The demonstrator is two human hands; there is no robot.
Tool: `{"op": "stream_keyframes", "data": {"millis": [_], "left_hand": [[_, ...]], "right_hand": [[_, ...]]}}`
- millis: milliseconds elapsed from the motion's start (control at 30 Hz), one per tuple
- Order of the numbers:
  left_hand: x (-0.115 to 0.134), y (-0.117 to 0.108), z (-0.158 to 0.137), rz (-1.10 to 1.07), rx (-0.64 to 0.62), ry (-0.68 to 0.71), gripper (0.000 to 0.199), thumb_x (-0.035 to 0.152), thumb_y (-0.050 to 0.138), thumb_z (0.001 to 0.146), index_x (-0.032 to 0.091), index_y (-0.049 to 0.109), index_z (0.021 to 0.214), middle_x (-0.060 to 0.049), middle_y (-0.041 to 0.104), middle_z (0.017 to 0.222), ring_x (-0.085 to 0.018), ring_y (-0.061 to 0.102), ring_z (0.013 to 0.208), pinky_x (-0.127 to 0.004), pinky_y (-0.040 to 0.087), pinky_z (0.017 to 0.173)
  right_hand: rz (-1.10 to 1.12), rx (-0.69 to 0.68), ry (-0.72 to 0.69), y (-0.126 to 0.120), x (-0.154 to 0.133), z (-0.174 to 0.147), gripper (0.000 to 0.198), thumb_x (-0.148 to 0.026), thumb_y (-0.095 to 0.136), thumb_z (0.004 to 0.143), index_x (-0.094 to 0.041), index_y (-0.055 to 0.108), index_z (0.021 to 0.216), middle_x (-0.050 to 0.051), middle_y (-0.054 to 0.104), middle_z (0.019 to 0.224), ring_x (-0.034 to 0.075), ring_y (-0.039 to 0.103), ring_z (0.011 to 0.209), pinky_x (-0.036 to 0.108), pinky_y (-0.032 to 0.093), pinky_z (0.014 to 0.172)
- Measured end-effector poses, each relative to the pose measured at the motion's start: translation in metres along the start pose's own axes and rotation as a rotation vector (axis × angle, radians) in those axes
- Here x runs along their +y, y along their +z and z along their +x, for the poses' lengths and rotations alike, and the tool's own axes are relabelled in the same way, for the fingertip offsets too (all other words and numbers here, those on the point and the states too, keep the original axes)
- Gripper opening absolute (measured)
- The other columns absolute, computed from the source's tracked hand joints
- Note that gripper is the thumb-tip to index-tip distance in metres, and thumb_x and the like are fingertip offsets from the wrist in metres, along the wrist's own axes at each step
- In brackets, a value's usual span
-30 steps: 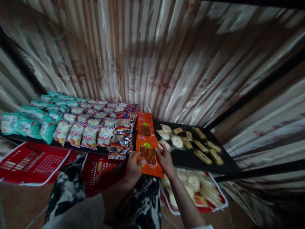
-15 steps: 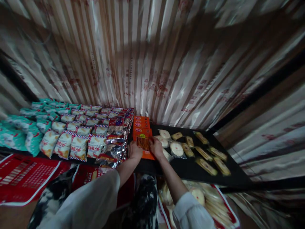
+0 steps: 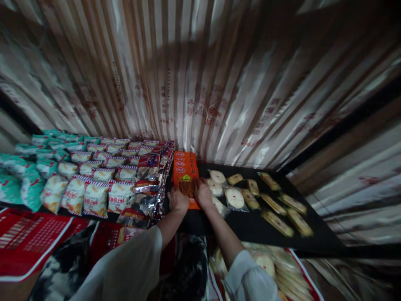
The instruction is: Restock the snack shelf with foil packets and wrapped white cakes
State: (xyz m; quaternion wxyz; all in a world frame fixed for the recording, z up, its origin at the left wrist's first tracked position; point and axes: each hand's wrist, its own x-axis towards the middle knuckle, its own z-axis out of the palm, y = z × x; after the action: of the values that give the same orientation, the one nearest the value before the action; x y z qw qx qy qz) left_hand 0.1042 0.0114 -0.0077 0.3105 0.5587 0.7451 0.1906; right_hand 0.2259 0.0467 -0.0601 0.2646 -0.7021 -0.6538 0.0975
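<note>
An orange snack packet (image 3: 187, 189), with brown stick-like food in its front, lies at the front of a row of matching orange packets (image 3: 184, 159). My left hand (image 3: 178, 200) is closed at its left edge, the fingers partly hidden. Against the right edge presses my right hand (image 3: 203, 194), so the packet sits between both hands. Just left of my left hand are shiny dark-and-silver packets (image 3: 148, 164). Beside my right hand lie round pale cakes in clear wrappers (image 3: 234, 197).
The black shelf (image 3: 250, 229) runs across the view against a pleated printed sheet (image 3: 194, 83). White snack bags (image 3: 95, 198) and teal bags (image 3: 32, 188) fill its left side. Long yellow wrapped pieces (image 3: 277, 223) lie right. Below are red-printed bags (image 3: 29, 242) and packed cakes (image 3: 288, 271).
My view has shifted slightly, and the shelf's sides now spread wider. Both hands stay on the orange packet, which now sits closer against the row behind it.
</note>
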Motion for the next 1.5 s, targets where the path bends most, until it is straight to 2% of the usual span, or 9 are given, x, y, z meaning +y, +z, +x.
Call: {"op": "stream_keyframes", "data": {"millis": [233,400,633,933,1100,1233,1333,1433,1500], "left_hand": [[-0.002,0.003,0.0,-0.007,-0.004,-0.003,0.033,0.017,0.049,0.081,0.015,0.063,0.111,-0.016,0.057,0.123,-0.03,0.049,0.117,-0.036,0.041,0.09],[-0.003,0.005,0.0,-0.015,0.028,-0.014,0.036,0.013,0.048,0.08,0.013,0.06,0.114,-0.015,0.056,0.125,-0.029,0.049,0.117,-0.035,0.04,0.093],[-0.004,0.009,0.0,0.012,0.038,-0.013,0.039,0.018,0.045,0.083,0.013,0.057,0.12,-0.015,0.05,0.132,-0.03,0.046,0.12,-0.036,0.038,0.097],[-0.005,0.021,-0.007,0.087,0.039,0.007,0.049,0.033,0.052,0.082,0.014,0.049,0.127,-0.013,0.039,0.143,-0.031,0.039,0.126,-0.042,0.039,0.097],[0.0,0.02,-0.019,0.05,0.079,0.015,0.053,0.023,0.051,0.081,0.011,0.044,0.132,-0.016,0.035,0.145,-0.03,0.026,0.136,-0.045,0.034,0.104],[0.0,0.016,-0.042,-0.097,0.136,0.14,0.054,0.013,0.05,0.077,0.011,0.046,0.13,-0.017,0.038,0.143,-0.03,0.026,0.136,-0.045,0.027,0.11],[-0.013,0.009,-0.068,-0.22,0.118,0.293,0.056,0.003,0.047,0.071,0.009,0.049,0.126,-0.016,0.047,0.136,-0.026,0.033,0.133,-0.04,0.026,0.113],[-0.045,-0.001,-0.098,-0.348,0.042,0.427,0.06,-0.001,0.041,0.069,0.01,0.046,0.128,-0.014,0.051,0.131,-0.022,0.047,0.121,-0.035,0.035,0.108],[-0.076,-0.007,-0.116,-0.426,-0.056,0.52,0.062,-0.003,0.038,0.068,0.014,0.047,0.127,-0.011,0.054,0.127,-0.017,0.059,0.102,-0.03,0.046,0.096]], "right_hand": [[-0.124,-0.005,-0.12,0.002,-0.005,0.002,0.041,-0.01,0.04,0.082,-0.01,0.059,0.119,0.017,0.053,0.128,0.026,0.042,0.122,0.037,0.031,0.104],[-0.05,-0.052,-0.182,0.01,-0.01,0.013,0.039,-0.018,0.04,0.087,-0.013,0.056,0.122,0.014,0.056,0.128,0.023,0.039,0.128,0.041,0.023,0.109],[-0.055,-0.067,-0.061,0.013,-0.017,0.013,0.043,-0.034,0.044,0.089,-0.015,0.052,0.127,0.014,0.045,0.14,0.027,0.033,0.132,0.042,0.026,0.106],[-0.161,-0.05,-0.008,0.018,-0.022,0.008,0.048,-0.034,0.04,0.089,-0.013,0.044,0.132,0.014,0.044,0.14,0.029,0.036,0.129,0.042,0.032,0.102],[-0.163,0.001,-0.028,0.02,-0.022,0.007,0.045,-0.032,0.041,0.089,-0.012,0.048,0.128,0.016,0.041,0.141,0.03,0.032,0.131,0.044,0.031,0.103],[-0.089,0.097,-0.09,0.012,-0.028,0.001,0.043,-0.032,0.039,0.089,-0.011,0.053,0.123,0.018,0.043,0.138,0.031,0.033,0.131,0.048,0.03,0.103],[0.035,0.162,-0.144,-0.001,-0.036,-0.016,0.043,-0.035,0.035,0.089,-0.009,0.056,0.116,0.019,0.053,0.126,0.028,0.046,0.119,0.043,0.037,0.099],[0.148,0.11,-0.149,-0.018,-0.046,-0.048,0.04,-0.039,0.036,0.089,-0.012,0.059,0.106,0.015,0.064,0.105,0.024,0.06,0.094,0.037,0.047,0.083],[0.188,-0.016,-0.129,-0.027,-0.052,-0.075,0.036,-0.042,0.039,0.088,-0.015,0.061,0.099,0.01,0.067,0.09,0.02,0.063,0.077,0.032,0.048,0.072]]}}
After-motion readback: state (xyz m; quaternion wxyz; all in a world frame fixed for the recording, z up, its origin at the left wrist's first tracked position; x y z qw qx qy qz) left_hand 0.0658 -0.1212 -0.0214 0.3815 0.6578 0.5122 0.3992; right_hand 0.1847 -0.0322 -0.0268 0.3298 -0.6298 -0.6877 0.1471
